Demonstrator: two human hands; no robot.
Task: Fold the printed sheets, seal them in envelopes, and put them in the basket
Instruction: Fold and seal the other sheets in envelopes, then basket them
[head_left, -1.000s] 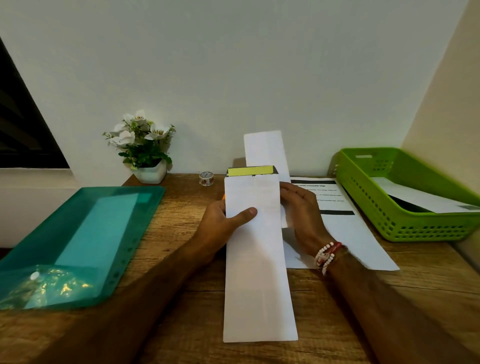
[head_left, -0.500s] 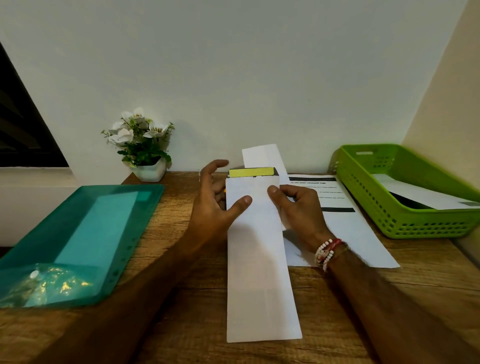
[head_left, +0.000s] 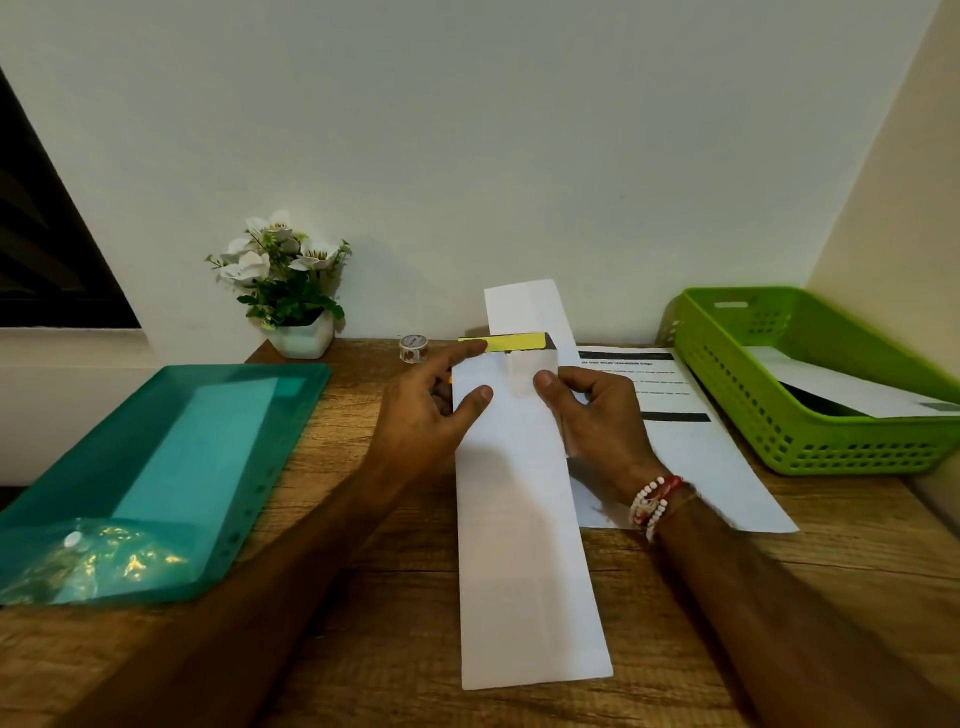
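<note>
A long white envelope (head_left: 524, 545) lies lengthwise on the wooden desk, its flap with a yellow adhesive strip (head_left: 519, 343) at the far end. A folded white sheet (head_left: 524, 306) sticks out of that end and leans on the wall. My left hand (head_left: 426, 415) grips the envelope's left edge near the top, thumb on the paper, index finger stretched onto the yellow strip. My right hand (head_left: 597, 415) pinches the right edge, thumb on top. A printed sheet (head_left: 691, 452) lies flat under my right hand. The green basket (head_left: 857, 441) at the right holds a white envelope (head_left: 852, 395).
A teal plastic folder (head_left: 156, 467) covers the desk's left side, with a crinkled clear bag on its near corner. A potted white flower (head_left: 291, 291) and a small tape roll (head_left: 414, 347) stand against the back wall. A side wall stands behind the basket.
The folded sheet has slid deeper into the envelope. My left hand's fingers have spread and its index finger has reached up onto the yellow strip. My right thumb has moved onto the envelope's top.
</note>
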